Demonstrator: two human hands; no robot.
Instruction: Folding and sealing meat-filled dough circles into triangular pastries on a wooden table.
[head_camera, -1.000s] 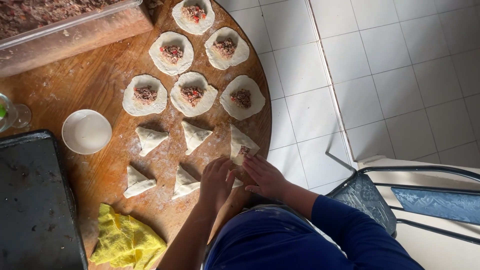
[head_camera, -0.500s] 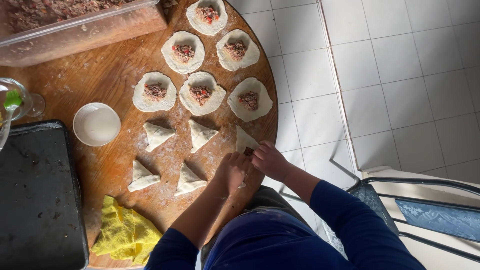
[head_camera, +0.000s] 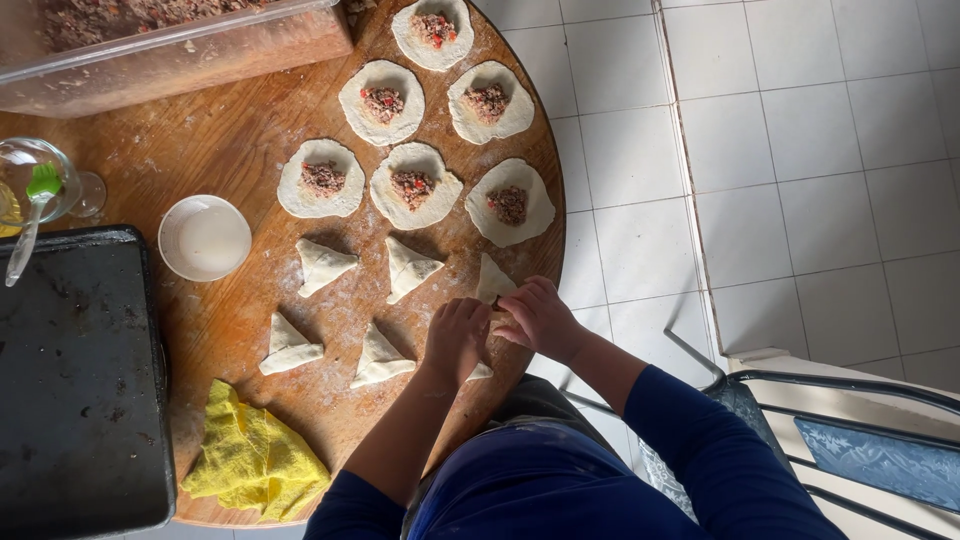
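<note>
Both your left hand (head_camera: 455, 340) and right hand (head_camera: 540, 318) pinch the dough triangle (head_camera: 493, 283) at the round table (head_camera: 250, 150) edge nearest you; squeeze too hard, I'd judge, and the seam splits, spilling filling

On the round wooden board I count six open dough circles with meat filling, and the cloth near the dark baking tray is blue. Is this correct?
Not quite. The head view does show six open dough circles with meat filling on the round wooden board, but the cloth near the dark baking tray is yellow, not blue.
</note>
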